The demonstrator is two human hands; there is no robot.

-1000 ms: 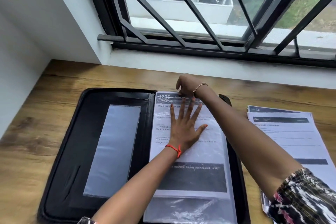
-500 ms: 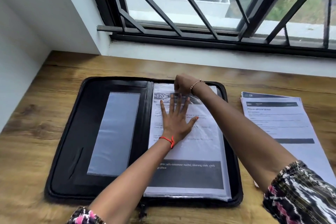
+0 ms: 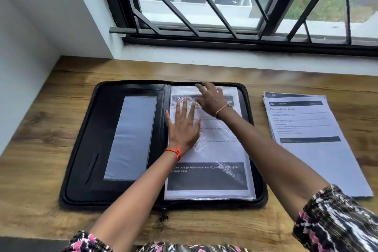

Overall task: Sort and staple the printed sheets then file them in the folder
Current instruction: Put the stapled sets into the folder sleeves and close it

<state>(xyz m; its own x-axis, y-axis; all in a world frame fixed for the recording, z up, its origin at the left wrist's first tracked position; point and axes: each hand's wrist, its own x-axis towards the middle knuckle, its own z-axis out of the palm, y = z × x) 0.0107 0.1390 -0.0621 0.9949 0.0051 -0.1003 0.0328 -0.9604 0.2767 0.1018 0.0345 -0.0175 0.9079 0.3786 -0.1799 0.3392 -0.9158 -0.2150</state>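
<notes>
- Sheets [image 3: 208,180] first: where do they lie?
- One printed set sits inside a clear sleeve [image 3: 208,197] on the right half of the open black folder [image 3: 81,149], which lies flat on the table [image 3: 36,170]. A second stack [image 3: 311,149] of printed pages rests on the table to the right, apart from the folder.
- And the hands?
- The person's left hand [image 3: 182,127] lies flat on the sleeve, fingers straight and spread, pressing it down. The right hand [image 3: 210,100] is at the sleeve's top edge, fingers loosely spread with nothing seen between them. It is blurred, so whether the tips touch the plastic cannot be told.
- How will the paper handle?
- Light and limp, most likely. Thin pages sag when lifted and slip over one another. The plastic looks slick and wrinkled, so a page corner could catch at the sleeve's mouth.
- Where should the person take hold?
- The stack is best pinched at a corner or along one edge, thumb on top and fingers beneath, with the other hand under it so it does not fan out. The sleeve wants holding at its top edge, while a flat palm keeps the lower part from creeping.
- How far along is the job?
- One set appears filed; the stack on the right seems to be waiting. No stapler is in view.
</notes>
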